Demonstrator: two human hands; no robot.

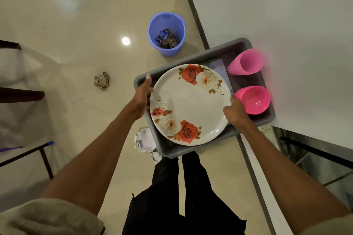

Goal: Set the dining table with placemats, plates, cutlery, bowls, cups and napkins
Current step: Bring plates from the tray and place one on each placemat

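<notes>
I stand at the corner of a white bench (pixel 286 15), looking straight down. A grey plastic tray (pixel 219 51) sits half on the bench edge and half out over the tiled floor (pixel 66 34), so its weight hangs partly unsupported and I judge it could tip if I let go carelessly.

Inside the tray, a large round plate (pixel 190 104) printed with red and white roses lies on top. It looks stiff, smooth and probably melamine, so light but slippery; the rim on opposite sides seems the best place to take hold. My left hand (pixel 142 95) curls around the tray's left wall beside the plate, thumb on top. My right hand (pixel 236 111) curls over the plate's right edge, though I cannot tell whether it grips the plate or the tray under it.

Under the plate, a pale lilac placemat with a scalloped edge (pixel 217 65) shows. Right of it lie a stack of pink cups (pixel 245 62) on its side and a pink bowl (pixel 253 99), both light plastic.

On the floor a blue waste bin (pixel 166 33) holds crumpled wrappers.
</notes>
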